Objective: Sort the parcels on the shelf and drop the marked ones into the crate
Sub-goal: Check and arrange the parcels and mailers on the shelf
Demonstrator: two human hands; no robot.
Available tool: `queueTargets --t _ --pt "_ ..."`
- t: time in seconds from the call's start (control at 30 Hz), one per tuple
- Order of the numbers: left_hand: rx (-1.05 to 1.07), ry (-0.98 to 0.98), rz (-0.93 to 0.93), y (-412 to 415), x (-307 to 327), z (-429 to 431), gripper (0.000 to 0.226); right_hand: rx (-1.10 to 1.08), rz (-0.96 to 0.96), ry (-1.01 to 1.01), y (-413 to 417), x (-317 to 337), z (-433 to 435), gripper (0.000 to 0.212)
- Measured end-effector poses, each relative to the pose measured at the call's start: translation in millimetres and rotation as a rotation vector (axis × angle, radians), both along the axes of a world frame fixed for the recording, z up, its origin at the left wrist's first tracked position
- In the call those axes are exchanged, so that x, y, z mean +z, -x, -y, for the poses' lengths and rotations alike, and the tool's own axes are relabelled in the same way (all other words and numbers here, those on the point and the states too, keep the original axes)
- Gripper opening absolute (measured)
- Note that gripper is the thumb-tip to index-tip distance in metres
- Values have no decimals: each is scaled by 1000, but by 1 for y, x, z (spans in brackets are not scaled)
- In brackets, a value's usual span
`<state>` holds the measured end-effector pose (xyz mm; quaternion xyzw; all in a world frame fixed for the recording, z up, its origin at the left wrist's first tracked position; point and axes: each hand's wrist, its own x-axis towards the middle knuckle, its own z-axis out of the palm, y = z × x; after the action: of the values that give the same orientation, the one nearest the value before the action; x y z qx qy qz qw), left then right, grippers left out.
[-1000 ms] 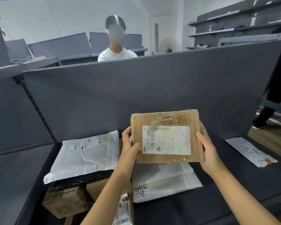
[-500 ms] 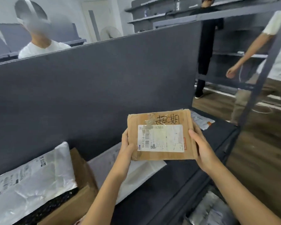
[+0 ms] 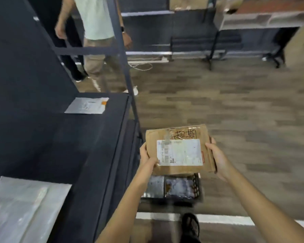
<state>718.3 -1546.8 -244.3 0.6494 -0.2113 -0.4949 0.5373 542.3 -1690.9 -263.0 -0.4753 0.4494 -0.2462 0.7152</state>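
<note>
Above the crate (image 3: 197, 190), beside the shelf (image 3: 95, 137): marked parcel (image 3: 179, 149), gripped at its side edges by left hand (image 3: 147, 157) and right hand (image 3: 216, 158); judged light, flat, fairly stiff cardboard, best held by opposite edges

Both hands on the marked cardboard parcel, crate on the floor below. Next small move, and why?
Probably ease the cardboard parcel down and back toward the body before releasing. It bears a handwritten mark, the left hand and right hand grip its sides, and it appears over the far edge of the crate, not its middle.
</note>
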Motion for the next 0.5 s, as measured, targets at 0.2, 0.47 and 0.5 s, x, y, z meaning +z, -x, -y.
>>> queueTargets --t 0.2,0.47,0.5 --pt "-36 -164 -51 37 -48 51 59 -64 -101 -104 46 -52 28 37" --pt "30 -384 -103 46 -162 87 67 79 -351 -198 46 -175 61 47" --pt "19 -396 -141 44 -180 89 66 81 -388 -228 44 -194 65 45"
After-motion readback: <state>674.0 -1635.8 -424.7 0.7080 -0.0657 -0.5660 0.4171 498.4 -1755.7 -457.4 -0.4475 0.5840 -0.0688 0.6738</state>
